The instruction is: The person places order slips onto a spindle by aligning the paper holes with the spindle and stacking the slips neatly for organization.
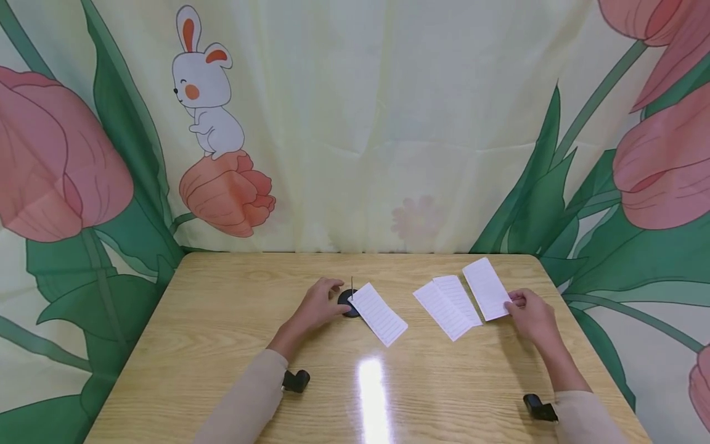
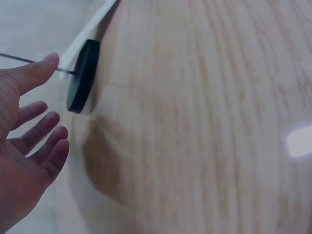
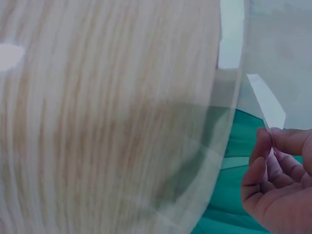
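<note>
Left hand: the left hand (image 1: 318, 302) is hovering at the stand's left side, its fingers loosely spread and its thumb stretched out close to the spike; it is gripping nothing.
Right hand: the right hand (image 1: 532, 314) is pinching the near right corner of the held slip (image 1: 485, 288) between thumb and fingertips, close to the table's right edge.
Spike stand: the round black base (image 1: 344, 303) is sitting toward the middle of the table's (image 1: 194, 320) far edge, its thin spike (image 1: 352, 283) pointing up.
Slip at the stand: the printed slip (image 1: 380, 314) is slanting toward the near edge, its upper corner meeting the spike; whether the spike is piercing it, nobody can tell from here.
Overlapping pair: the two slips (image 1: 446, 311) are lying between the stand and the far right corner, one partly covering the other.
Finger risk: a thumb straying onto the bare spike tip could be getting pricked.
Paper risk: a pinch at only one corner could be letting the thin slip bend or swing, so a spike might be missing or tearing it.
Stand risk: a sideways knock could be tipping or sliding the base.
</note>
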Demonstrator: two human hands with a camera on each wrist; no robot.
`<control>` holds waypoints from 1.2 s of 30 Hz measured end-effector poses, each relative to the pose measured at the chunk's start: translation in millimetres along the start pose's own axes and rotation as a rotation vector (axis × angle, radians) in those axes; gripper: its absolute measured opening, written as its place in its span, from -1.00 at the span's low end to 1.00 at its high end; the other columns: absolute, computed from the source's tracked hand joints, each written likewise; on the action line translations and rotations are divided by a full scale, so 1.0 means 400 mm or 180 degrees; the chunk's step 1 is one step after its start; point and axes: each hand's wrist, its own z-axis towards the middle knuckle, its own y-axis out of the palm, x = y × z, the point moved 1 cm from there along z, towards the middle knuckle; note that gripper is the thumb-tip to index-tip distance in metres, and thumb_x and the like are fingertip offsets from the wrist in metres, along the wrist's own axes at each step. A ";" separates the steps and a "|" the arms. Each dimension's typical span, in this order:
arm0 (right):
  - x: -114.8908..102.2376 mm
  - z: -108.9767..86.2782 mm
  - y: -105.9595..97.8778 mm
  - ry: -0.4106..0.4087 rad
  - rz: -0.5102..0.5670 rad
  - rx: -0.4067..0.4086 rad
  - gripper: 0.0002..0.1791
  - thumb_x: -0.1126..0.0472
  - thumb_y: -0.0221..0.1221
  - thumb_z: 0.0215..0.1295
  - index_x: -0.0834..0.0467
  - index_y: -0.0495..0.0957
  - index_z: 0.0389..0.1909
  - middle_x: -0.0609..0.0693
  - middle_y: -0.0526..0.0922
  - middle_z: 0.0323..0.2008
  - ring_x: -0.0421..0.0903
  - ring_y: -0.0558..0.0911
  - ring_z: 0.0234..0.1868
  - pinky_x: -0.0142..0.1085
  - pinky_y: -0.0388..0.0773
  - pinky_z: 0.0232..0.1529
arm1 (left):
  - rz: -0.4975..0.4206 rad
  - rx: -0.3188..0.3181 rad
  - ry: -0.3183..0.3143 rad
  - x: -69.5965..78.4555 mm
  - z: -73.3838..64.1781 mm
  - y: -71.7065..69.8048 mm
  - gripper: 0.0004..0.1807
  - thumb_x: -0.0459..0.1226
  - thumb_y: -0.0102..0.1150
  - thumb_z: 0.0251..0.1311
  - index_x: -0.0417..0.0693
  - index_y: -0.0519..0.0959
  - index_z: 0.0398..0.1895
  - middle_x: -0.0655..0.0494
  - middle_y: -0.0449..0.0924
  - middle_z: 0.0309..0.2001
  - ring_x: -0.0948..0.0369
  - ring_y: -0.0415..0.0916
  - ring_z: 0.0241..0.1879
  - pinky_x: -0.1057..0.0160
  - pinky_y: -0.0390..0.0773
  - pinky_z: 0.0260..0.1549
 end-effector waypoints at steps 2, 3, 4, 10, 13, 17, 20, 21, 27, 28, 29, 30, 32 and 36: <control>-0.008 -0.001 -0.009 -0.0052 0.0008 0.0011 -0.66 0.27 0.14 0.51 0.45 0.46 0.12 0.37 0.61 -0.08 0.22 0.61 -0.07 -0.10 0.58 -0.15 | -0.0085 0.0017 0.0021 0.003 -0.002 -0.012 -0.35 -0.21 0.54 0.14 -0.19 0.55 0.29 -0.06 0.58 0.07 0.02 0.54 0.03 0.01 0.59 0.02; -0.011 -0.001 -0.012 -0.0091 0.0023 0.0011 -0.66 0.27 0.14 0.52 0.44 0.46 0.13 0.37 0.61 -0.07 0.22 0.62 -0.07 -0.10 0.59 -0.15 | -0.0114 0.0040 0.0026 0.004 -0.003 -0.019 -0.36 -0.21 0.53 0.15 -0.18 0.55 0.30 -0.06 0.59 0.07 0.02 0.55 0.04 0.02 0.61 0.01; -0.013 0.000 -0.013 -0.0146 0.0032 0.0012 -0.66 0.27 0.14 0.52 0.43 0.46 0.13 0.36 0.61 -0.07 0.22 0.62 -0.06 -0.11 0.59 -0.15 | -0.0153 0.0060 0.0017 0.006 -0.005 -0.026 -0.36 -0.22 0.52 0.16 -0.18 0.54 0.31 -0.07 0.59 0.09 0.01 0.56 0.04 0.02 0.62 0.00; -0.025 0.000 -0.014 -0.0410 0.0171 -0.0096 -0.65 0.26 0.17 0.52 0.41 0.48 0.16 0.33 0.62 -0.05 0.20 0.64 -0.02 -0.39 0.61 -0.21 | -0.0325 0.0176 -0.0045 0.027 -0.013 -0.064 -0.37 -0.24 0.48 0.21 -0.16 0.53 0.34 -0.08 0.61 0.15 -0.02 0.59 0.06 0.01 0.64 -0.01; -0.039 -0.005 -0.012 -0.0498 0.0268 -0.0158 -0.64 0.25 0.18 0.51 0.39 0.48 0.17 0.32 0.63 -0.04 0.17 0.65 -0.02 -0.55 0.56 -0.26 | -0.0289 0.0222 -0.0054 0.040 -0.017 -0.077 -0.40 -0.21 0.46 0.24 -0.09 0.53 0.34 -0.02 0.61 0.16 0.03 0.59 0.07 0.04 0.66 -0.01; -0.066 -0.015 -0.011 -0.0622 0.0356 -0.0221 -0.65 0.25 0.19 0.51 0.39 0.49 0.16 0.30 0.65 -0.06 0.14 0.66 -0.04 -0.58 0.55 -0.25 | -0.0260 0.0304 0.0005 0.059 -0.023 -0.092 -0.45 -0.20 0.44 0.26 -0.04 0.56 0.31 -0.04 0.62 0.16 0.06 0.58 0.05 0.05 0.65 0.00; -0.088 -0.020 -0.012 -0.0683 0.0369 -0.0251 -0.66 0.25 0.20 0.50 0.37 0.50 0.15 0.27 0.65 -0.07 0.10 0.66 -0.06 -0.57 0.56 -0.25 | -0.0314 0.0350 0.0096 0.078 -0.027 -0.105 -0.47 -0.19 0.44 0.27 -0.04 0.57 0.29 -0.10 0.62 0.17 0.04 0.58 0.05 0.01 0.64 0.03; -0.095 -0.021 -0.013 -0.0701 0.0376 -0.0261 -0.66 0.24 0.20 0.51 0.36 0.50 0.15 0.26 0.65 -0.07 0.10 0.66 -0.07 -0.57 0.56 -0.24 | -0.0336 0.0361 0.0133 0.084 -0.028 -0.109 -0.48 -0.18 0.43 0.27 -0.05 0.58 0.29 -0.12 0.62 0.17 0.02 0.59 0.06 0.00 0.63 0.04; -0.135 -0.023 -0.017 -0.0810 0.0446 -0.0295 -0.69 0.25 0.20 0.50 0.32 0.52 0.14 0.21 0.65 -0.09 0.05 0.66 -0.12 -0.53 0.60 -0.23 | -0.0365 0.0408 0.0321 0.124 -0.025 -0.124 -0.54 -0.19 0.41 0.30 -0.06 0.60 0.23 -0.05 0.64 0.13 0.03 0.61 0.04 0.01 0.64 0.03; -0.143 -0.024 -0.017 -0.0827 0.0475 -0.0304 -0.69 0.25 0.21 0.49 0.32 0.52 0.14 0.21 0.65 -0.10 0.06 0.67 -0.13 -0.53 0.61 -0.22 | -0.0356 0.0420 0.0348 0.132 -0.024 -0.126 -0.55 -0.19 0.40 0.30 -0.06 0.61 0.23 -0.02 0.65 0.12 0.04 0.61 0.03 0.02 0.64 0.03; -0.153 -0.024 -0.016 -0.0855 0.0503 -0.0317 -0.69 0.26 0.21 0.49 0.32 0.52 0.14 0.21 0.66 -0.10 0.05 0.67 -0.14 -0.52 0.61 -0.22 | -0.0350 0.0431 0.0378 0.140 -0.023 -0.128 -0.56 -0.19 0.39 0.31 -0.06 0.61 0.22 -0.01 0.65 0.11 0.05 0.61 0.03 0.02 0.64 0.02; -0.163 -0.025 -0.015 -0.0880 0.0540 -0.0332 -0.70 0.27 0.21 0.49 0.33 0.53 0.13 0.21 0.66 -0.11 0.06 0.68 -0.14 -0.51 0.62 -0.22 | -0.0358 0.0439 0.0408 0.148 -0.022 -0.129 -0.57 -0.19 0.39 0.32 -0.07 0.61 0.22 -0.01 0.66 0.10 0.04 0.62 0.02 0.02 0.64 0.02; -0.183 -0.024 -0.011 -0.0936 0.0616 -0.0370 -0.70 0.27 0.21 0.49 0.34 0.53 0.12 0.22 0.67 -0.12 0.04 0.69 -0.16 -0.49 0.64 -0.21 | -0.0372 0.0460 0.0456 0.163 -0.020 -0.131 -0.59 -0.19 0.37 0.34 -0.08 0.62 0.21 -0.01 0.67 0.09 0.05 0.63 0.02 0.03 0.65 0.02; -0.220 -0.021 -0.001 -0.1050 0.0707 -0.0425 -0.71 0.27 0.22 0.48 0.34 0.55 0.11 0.21 0.68 -0.12 -0.03 0.70 -0.18 -0.49 0.64 -0.20 | -0.0412 0.0476 0.0539 0.190 -0.015 -0.134 -0.65 -0.20 0.33 0.37 -0.11 0.65 0.15 -0.02 0.70 0.06 0.10 0.63 -0.01 0.06 0.65 0.00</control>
